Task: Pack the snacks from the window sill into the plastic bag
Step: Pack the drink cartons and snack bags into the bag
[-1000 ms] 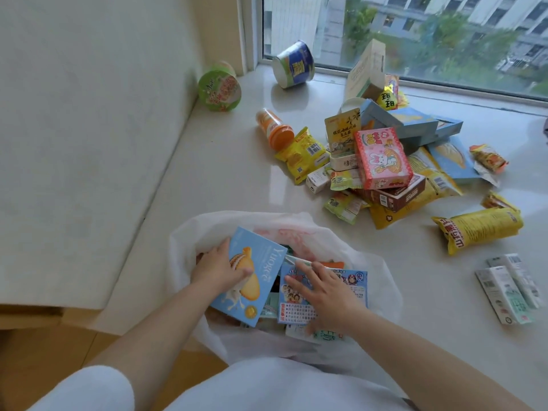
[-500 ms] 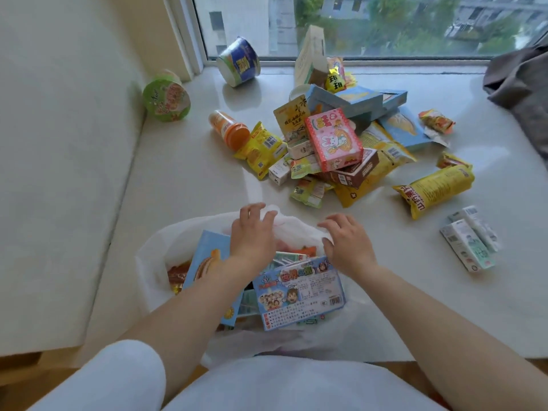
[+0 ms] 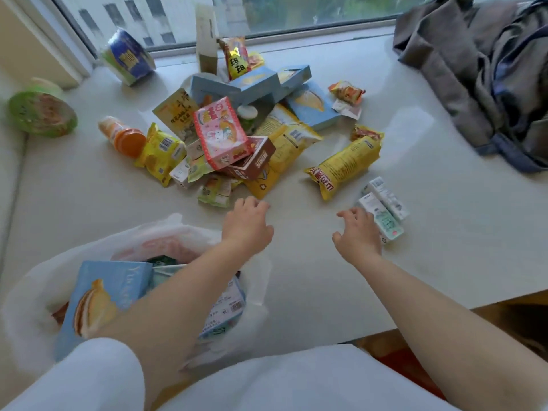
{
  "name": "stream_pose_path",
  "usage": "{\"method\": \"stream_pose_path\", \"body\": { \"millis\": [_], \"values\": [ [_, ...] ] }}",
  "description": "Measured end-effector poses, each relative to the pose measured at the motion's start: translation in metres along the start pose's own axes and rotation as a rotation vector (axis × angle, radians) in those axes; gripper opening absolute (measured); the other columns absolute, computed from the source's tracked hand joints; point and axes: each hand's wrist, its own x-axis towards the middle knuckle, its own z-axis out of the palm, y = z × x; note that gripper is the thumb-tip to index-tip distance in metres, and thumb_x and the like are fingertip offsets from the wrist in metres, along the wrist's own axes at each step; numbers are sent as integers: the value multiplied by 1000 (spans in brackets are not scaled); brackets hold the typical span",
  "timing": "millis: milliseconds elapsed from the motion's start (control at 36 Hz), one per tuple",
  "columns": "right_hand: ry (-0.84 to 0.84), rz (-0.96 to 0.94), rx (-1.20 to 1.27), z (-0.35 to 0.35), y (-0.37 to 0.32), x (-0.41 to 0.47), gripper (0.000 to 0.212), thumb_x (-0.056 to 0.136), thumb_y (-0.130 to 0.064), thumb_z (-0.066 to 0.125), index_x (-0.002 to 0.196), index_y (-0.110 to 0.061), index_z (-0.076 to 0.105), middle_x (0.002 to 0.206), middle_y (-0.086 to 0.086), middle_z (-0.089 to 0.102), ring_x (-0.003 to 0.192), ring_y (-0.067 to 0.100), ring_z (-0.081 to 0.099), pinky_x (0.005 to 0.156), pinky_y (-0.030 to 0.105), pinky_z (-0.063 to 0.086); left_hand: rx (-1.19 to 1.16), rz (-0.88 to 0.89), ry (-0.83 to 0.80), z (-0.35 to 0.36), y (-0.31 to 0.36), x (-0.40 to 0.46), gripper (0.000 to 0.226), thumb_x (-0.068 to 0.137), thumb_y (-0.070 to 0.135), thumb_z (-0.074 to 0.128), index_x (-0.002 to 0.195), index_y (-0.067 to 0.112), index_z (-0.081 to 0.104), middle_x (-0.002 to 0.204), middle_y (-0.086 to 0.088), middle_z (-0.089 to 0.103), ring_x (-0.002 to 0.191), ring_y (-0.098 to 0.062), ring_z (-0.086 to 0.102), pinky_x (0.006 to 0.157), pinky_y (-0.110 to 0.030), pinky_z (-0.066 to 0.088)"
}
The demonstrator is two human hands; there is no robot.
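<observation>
A white plastic bag lies open at the near left of the sill, with a light blue biscuit box and other packs inside. A heap of snacks sits mid-sill, topped by a pink box, with a long yellow packet to its right. My left hand hovers empty over the sill just in front of the heap, fingers curled. My right hand reaches out with fingers spread, touching two small white-green cartons.
The white sill ends at the near right edge. A grey bag or cloth fills the far right. A green noodle bowl, a blue bowl and an orange-capped bottle lie at the far left by the window.
Both hands have left the bag and moved forward over the sill. The left one went toward the heap, the right one over to the small cartons. The view swung right.
</observation>
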Motion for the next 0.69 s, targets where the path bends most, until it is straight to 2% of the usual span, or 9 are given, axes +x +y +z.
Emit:
{"method": "stream_pose_path", "body": {
  "millis": [194,306,500,694],
  "values": [
    [7,62,-87,-16,78,45,68,80,-32,63,140,-23,33,142,5,31,129,27,29,103,37,31,-30,-56,-50,19,81,51,51,93,35,49,141,22,38,140,-4,40,132,-24,31,102,-37,34],
    [-57,60,-118,-19,108,67,83,78,-45,64,146,-26,21,149,7,19,131,29,26,104,37,30,-63,-89,-92,31,117,76,51,93,34,50,141,21,38,138,-6,41,131,-25,31,103,-36,34],
    [-193,27,-98,-12,115,98,97,75,-49,65,149,-28,6,151,8,9,132,30,23,104,41,30,-38,-113,-96,39,148,123,53,89,31,54,138,20,39,134,-7,44,125,-27,38,100,-40,40],
    [-269,2,-128,-3,118,122,111,70,-50,69,147,-33,-9,149,10,6,122,33,31,94,42,37,-112,-99,-15,40,167,175,64,88,28,57,145,24,29,146,-6,32,134,-27,29,106,-40,30]
  ]
}}
